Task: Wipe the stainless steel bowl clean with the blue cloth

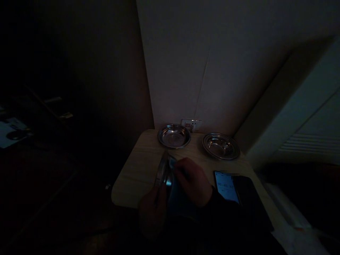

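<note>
A shiny metal plate [160, 173] is tipped up on its side over the near part of the small table. My left hand [152, 210] grips its lower rim, fingers closed. At the plate's upper inner side, my right hand [195, 182] pinches a bluish cloth [178, 198], which hangs down between the two hands. The dim light hides much of the cloth and the lower part of my left hand. Farther back on the table lie a shallow metal plate [174, 136] at the left and some nested metal plates [221, 147] at the right.
On the right of the pale wooden table [132, 177] lies a phone [225, 187] with a lit screen, beside a dark flat case [251, 198]. A wall socket [191, 124] with a plug sits just behind the table. A pale wall [180, 63] rises at the back.
</note>
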Demonstrator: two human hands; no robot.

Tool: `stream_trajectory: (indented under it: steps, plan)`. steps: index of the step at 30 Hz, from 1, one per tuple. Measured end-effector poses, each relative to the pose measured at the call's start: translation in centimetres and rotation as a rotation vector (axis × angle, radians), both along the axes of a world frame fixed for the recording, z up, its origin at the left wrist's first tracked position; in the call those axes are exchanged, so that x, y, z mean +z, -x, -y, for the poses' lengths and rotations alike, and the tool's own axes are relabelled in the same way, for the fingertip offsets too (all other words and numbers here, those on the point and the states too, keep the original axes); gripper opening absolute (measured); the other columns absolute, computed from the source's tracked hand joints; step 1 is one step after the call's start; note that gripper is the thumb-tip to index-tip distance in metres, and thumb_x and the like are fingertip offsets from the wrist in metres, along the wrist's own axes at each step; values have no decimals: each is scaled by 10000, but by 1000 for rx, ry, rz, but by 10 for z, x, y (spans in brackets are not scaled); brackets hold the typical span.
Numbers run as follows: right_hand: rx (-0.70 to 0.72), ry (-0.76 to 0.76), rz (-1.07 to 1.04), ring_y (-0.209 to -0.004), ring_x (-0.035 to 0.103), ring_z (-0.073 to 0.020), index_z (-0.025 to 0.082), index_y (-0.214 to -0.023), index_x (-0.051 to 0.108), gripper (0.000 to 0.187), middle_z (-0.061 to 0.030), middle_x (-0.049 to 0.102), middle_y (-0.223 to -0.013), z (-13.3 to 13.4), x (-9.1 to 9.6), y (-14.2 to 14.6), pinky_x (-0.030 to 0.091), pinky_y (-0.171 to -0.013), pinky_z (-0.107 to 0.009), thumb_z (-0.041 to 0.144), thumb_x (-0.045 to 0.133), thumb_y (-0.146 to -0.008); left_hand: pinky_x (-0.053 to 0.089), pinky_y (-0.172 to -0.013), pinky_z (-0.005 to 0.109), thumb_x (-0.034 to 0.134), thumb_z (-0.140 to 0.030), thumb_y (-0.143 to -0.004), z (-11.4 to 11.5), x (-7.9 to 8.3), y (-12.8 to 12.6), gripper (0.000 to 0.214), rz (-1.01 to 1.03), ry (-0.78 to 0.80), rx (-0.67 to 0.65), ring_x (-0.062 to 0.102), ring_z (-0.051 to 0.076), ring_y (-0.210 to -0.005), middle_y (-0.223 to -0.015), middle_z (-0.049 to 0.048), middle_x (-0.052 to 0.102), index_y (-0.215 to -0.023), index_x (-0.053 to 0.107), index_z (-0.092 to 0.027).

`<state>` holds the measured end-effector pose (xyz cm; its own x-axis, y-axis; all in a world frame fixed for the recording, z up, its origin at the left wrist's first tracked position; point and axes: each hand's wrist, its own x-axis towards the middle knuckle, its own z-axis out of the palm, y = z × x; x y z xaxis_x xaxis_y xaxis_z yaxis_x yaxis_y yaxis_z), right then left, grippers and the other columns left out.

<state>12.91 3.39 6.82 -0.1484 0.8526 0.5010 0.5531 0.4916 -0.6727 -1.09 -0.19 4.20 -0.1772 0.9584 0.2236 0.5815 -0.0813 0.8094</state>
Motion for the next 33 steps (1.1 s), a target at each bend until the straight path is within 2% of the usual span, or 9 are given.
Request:
stream_trajectory:
  steps: [2, 6, 9, 13, 16, 23, 26, 30, 33]
  plan:
    - [36, -4, -5, -804, 583, -164, 203, -872, 597, 114, -38, 616, -840, 2, -1, 0, 479, -718, -288, 144, 528, -803, 352, -424, 189, 409, -358, -827, -1, 0, 0, 359, 9, -7, -8, 494, 88, -399, -439, -4, 553, -572, 590, -182]
    - [-34, -14, -18, -790, 581, -168, 194, -849, 591, 93, -45, 614, -823, 7, -5, 2, 478, -720, -297, 149, 521, -809, 355, -421, 190, 414, -377, -828, -3, -2, 1, 369, 1, -4, 3, 484, 90, -395, -429, -6, 541, -565, 584, -180]
    - [17, -24, -6, -805, 576, -165, 196, -871, 591, 114, -44, 612, -837, 8, -5, 4, 476, -718, -287, 139, 517, -806, 357, -415, 186, 411, -391, -830, -2, -4, 2, 372, 27, 12, 3, 500, 92, -406, -452, -2, 565, -589, 599, -179]
    - [-38, -39, -14, -779, 573, -170, 203, -842, 591, 102, -43, 608, -805, 8, -5, 5, 476, -707, -303, 150, 511, -808, 352, -418, 182, 421, -380, -827, -1, -5, 3, 365, 36, -23, -7, 484, 85, -398, -437, -6, 550, -582, 598, -175]
    - [13, -41, -27, -813, 574, -170, 209, -877, 589, 120, -47, 612, -843, 9, -6, 6, 476, -718, -297, 144, 513, -811, 348, -419, 178, 421, -364, -826, -1, -4, 4, 363, 41, -18, 9, 471, 79, -392, -434, -10, 544, -559, 580, -176]
    - [-3, -70, -25, -796, 577, -169, 210, -862, 585, 107, -46, 611, -829, 12, -9, 7, 479, -700, -293, 150, 511, -814, 338, -411, 172, 417, -377, -830, -3, -2, 2, 367, 63, -19, 16, 484, 76, -405, -435, -16, 537, -563, 567, -176]
    - [-30, -53, -20, -782, 576, -168, 207, -861, 580, 103, -40, 608, -816, 12, -8, 7, 475, -701, -297, 149, 512, -812, 337, -415, 173, 420, -379, -831, -2, -2, 2, 377, 47, -33, 21, 470, 72, -392, -418, -20, 520, -542, 550, -176]
    - [11, -23, -16, -815, 575, -170, 199, -867, 581, 108, -47, 615, -846, 13, -8, 8, 472, -716, -295, 137, 517, -807, 332, -408, 172, 415, -374, -836, -2, -2, 1, 375, 60, -18, 16, 467, 69, -390, -423, -21, 523, -556, 562, -174]
    - [-46, -24, -20, -791, 573, -173, 199, -852, 575, 89, -48, 609, -819, 14, -9, 8, 472, -705, -302, 146, 516, -811, 336, -411, 174, 421, -378, -832, -3, -3, 0, 373, 66, -39, 23, 469, 72, -395, -422, -21, 514, -554, 561, -172]
